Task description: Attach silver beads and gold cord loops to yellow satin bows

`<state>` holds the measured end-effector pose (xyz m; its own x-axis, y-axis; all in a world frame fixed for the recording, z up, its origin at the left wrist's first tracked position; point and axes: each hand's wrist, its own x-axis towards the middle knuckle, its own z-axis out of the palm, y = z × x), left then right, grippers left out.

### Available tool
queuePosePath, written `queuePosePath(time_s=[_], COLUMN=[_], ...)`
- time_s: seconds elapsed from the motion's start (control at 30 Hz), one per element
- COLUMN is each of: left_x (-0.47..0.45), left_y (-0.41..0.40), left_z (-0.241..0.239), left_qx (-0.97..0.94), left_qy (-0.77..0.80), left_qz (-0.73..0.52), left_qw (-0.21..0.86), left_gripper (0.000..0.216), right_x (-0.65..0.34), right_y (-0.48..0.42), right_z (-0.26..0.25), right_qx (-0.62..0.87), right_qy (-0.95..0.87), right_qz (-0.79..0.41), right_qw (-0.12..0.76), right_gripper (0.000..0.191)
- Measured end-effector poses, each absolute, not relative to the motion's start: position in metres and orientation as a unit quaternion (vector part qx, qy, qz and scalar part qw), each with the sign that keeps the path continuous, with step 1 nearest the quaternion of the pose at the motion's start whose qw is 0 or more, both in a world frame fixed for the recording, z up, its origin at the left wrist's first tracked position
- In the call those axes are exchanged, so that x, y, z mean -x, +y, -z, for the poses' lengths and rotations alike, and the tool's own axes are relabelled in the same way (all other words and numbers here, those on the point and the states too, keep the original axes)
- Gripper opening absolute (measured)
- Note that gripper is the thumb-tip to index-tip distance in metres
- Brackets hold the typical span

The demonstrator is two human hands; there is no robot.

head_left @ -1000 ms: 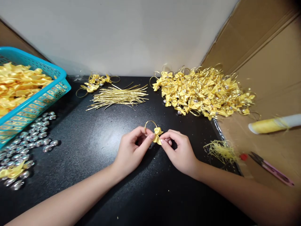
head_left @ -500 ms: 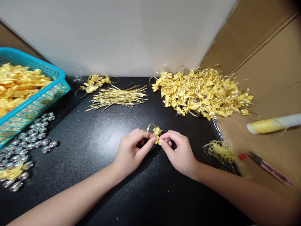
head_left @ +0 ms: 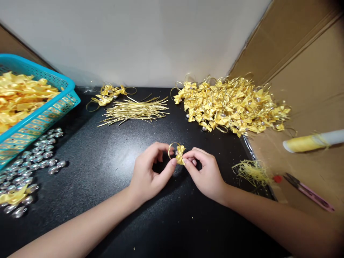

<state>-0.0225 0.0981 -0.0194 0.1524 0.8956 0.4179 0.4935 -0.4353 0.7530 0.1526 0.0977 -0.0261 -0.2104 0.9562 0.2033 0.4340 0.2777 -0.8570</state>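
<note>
Over the middle of the black table, a small yellow ribbon bow [head_left: 180,155] with a loop of gold tie and a silver bead is pinched by its lower right edge between the thumb and index finger of my right hand [head_left: 208,173]. My left hand [head_left: 149,170] is beside the bow's left side, thumb and index finger spread apart. Its thumb tip is close to the bow; whether they touch I cannot tell. The index fingertip is partly behind the gold loop.
Yellow bows fill a blue basket [head_left: 57,102], with silver beads [head_left: 40,154] before it. Gold ties [head_left: 137,111] lie at the back, a heap of finished bows [head_left: 231,105] to their right. Yellow thread scraps [head_left: 252,172], pink snips [head_left: 309,193] and a roll [head_left: 311,142] lie right.
My left index finger and thumb have parted and drawn slightly left, off their pinch on the bow. The right hand still pinches it in nearly the same place.
</note>
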Motion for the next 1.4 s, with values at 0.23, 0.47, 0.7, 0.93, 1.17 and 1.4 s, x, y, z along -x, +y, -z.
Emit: queuePosePath(time_s=[0.23,0.47,0.7,0.93,1.17,1.4], left_x=[0.034,0.051,0.050,0.044,0.040,0.038], left_y=[0.110,0.130,0.131,0.129,0.127,0.124], left_z=[-0.004,-0.023,-0.019,-0.016,-0.009,-0.007], left_qx=[-0.792,-0.887,-0.893,-0.869,-0.836,-0.825], left_qy=[0.441,0.331,0.295,0.283,0.289,0.306], left_qz=[-0.420,-0.275,-0.241,-0.276,-0.315,-0.322], left_qw=[0.044,0.165,0.240,0.297,0.344,0.350], left_gripper=[0.014,0.013,0.012,0.006,0.005,0.006], right_x=[-0.153,-0.158,-0.160,-0.162,-0.162,-0.162], right_y=[0.096,0.097,0.099,0.101,0.102,0.102], right_z=[0.026,0.023,0.022,0.022,0.021,0.022], right_qx=[0.478,0.420,0.378,0.358,0.365,0.360], right_qy=[-0.729,-0.758,-0.766,-0.753,-0.741,-0.732], right_qz=[-0.321,-0.354,-0.381,-0.411,-0.423,-0.433], right_qw=[0.369,0.353,0.353,0.368,0.373,0.384], right_gripper=[0.013,0.015,0.016,0.016,0.016,0.014])
